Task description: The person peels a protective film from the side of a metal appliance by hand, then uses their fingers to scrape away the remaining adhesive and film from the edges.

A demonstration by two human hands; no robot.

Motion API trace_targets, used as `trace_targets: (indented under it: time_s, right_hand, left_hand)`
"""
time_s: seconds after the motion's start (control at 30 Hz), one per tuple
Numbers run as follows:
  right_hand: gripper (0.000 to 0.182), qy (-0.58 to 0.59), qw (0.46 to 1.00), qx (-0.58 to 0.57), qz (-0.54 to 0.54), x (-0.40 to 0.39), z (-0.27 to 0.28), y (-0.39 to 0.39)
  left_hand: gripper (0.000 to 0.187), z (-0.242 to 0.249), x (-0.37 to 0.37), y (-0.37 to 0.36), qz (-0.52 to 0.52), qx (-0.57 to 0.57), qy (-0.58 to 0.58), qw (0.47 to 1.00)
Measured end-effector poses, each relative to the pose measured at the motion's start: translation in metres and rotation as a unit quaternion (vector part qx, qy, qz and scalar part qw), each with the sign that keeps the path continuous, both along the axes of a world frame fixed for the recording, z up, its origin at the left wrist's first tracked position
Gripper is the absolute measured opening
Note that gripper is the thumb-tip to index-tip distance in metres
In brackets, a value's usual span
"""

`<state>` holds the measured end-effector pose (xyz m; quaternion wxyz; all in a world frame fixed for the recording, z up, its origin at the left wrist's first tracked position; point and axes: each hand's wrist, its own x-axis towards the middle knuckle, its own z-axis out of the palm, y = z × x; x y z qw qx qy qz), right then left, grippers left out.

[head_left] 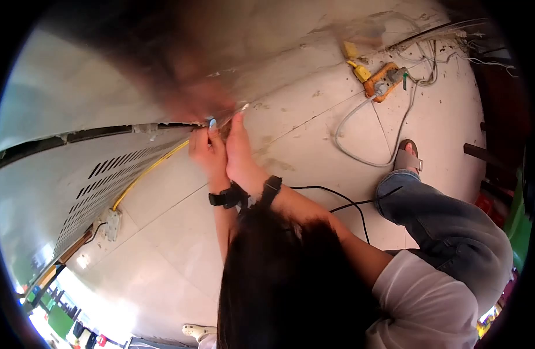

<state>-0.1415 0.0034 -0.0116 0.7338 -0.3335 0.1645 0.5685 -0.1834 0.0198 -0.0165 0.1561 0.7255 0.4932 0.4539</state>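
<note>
My left hand (208, 152) is closed at the edge of a grey metal panel (32, 186), beside a dark gap. At its thumb is a small light-blue spot (213, 123); whether this is a nail or an object is unclear. Pressed against it, my right hand (239, 152) has its fingers curled and mostly hidden, its thumb pointing up near a small whitish tip (244, 107). What either hand holds cannot be made out. Black bands (272, 189) circle both wrists. Above the hands, a shiny surface (64, 93) shows a blurred reflection.
An orange power strip (383, 82) with plugs and grey cable lies on the tiled floor (314, 151). A yellow cable (145, 173) runs along the slotted panel to a white box (111, 225). Black cables lie near a sandalled foot (408, 158). Dark hair covers the lower middle.
</note>
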Motion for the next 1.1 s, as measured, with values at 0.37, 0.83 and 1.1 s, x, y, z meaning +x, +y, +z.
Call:
trace_targets:
  time_s: [0.37,0.83,1.1]
  right_hand:
    - [0.027,-0.204,0.965,-0.157,-0.045,-0.007,0.008,0.002]
    - [0.018,-0.365,0.926,-0.089,0.045,0.019,0.005,-0.02]
    - [0.025,-0.208,0.885,0.099,0.404,0.092,0.01,-0.023]
  left_hand:
    - [0.019,-0.008,-0.002,-0.003,0.013,-0.053,-0.041,0.998]
    - [0.03,-0.003,0.032,-0.028,0.131,-0.166,-0.195,0.958]
    - [0.028,0.003,0.044,-0.032,0.142,-0.191,-0.296,0.925]
